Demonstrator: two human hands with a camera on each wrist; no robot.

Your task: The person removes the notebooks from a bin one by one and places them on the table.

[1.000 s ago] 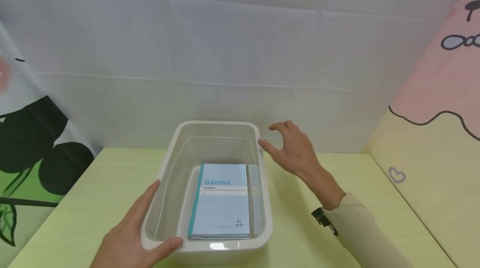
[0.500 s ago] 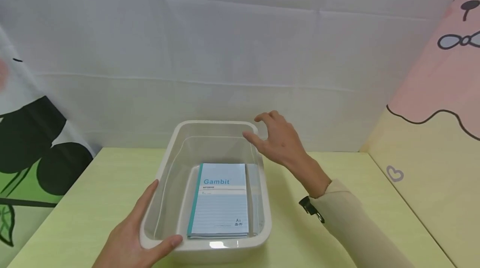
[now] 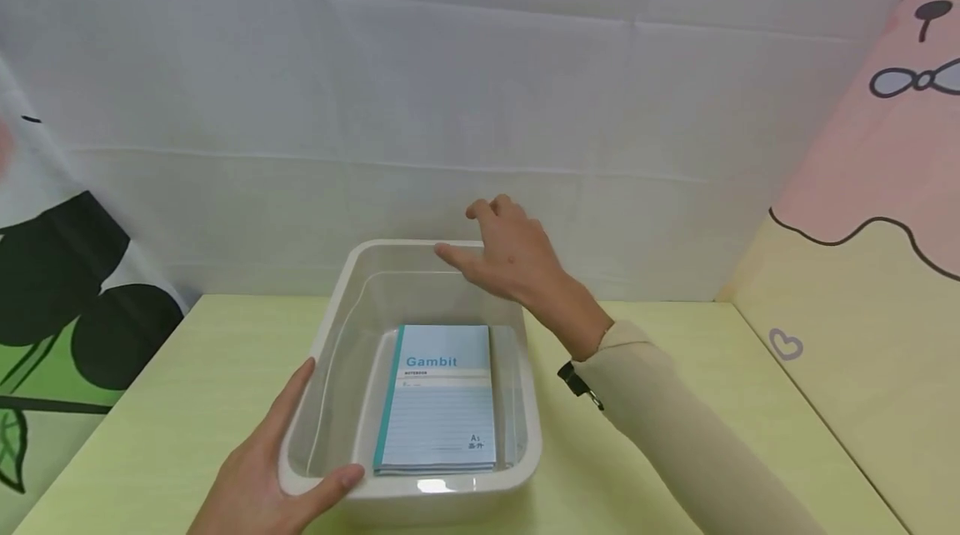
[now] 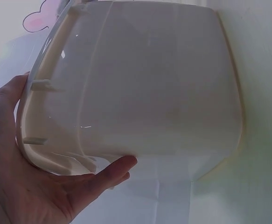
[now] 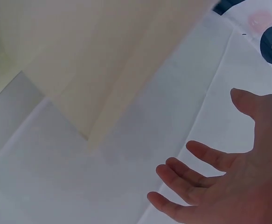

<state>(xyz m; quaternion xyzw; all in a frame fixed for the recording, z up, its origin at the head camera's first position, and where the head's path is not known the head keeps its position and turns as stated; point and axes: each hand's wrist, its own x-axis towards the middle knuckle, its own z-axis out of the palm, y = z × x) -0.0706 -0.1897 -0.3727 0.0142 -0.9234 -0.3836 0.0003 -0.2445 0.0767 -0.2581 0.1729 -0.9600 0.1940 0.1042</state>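
Observation:
A white plastic bin [image 3: 442,487] stands on the table, with a blue Gambit notebook [image 3: 438,410] lying flat inside against its right part. Below the top notebook, further page edges show at the near end. My left hand [image 3: 258,468] grips the bin's near left corner, thumb over the front rim and fingers along the left side. The left wrist view has this hand [image 4: 42,177] round the rim from outside. Above the far right corner of the bin is my right hand [image 3: 513,252], thumb and fingers spread apart and holding nothing; the right wrist view shows the hand's [image 5: 219,182] loosely bent fingers.
Beside the notebook, a pale translucent strip [image 3: 510,402] lies along the bin's right wall. A white cloth [image 3: 450,102] hangs behind the pale yellow table [image 3: 637,452]. Printed panels [image 3: 847,310] stand on both sides.
My right hand has moved left and away from me, from outside the bin's right side to over its far right corner. The left hand keeps its grip; the bin and notebook stay put.

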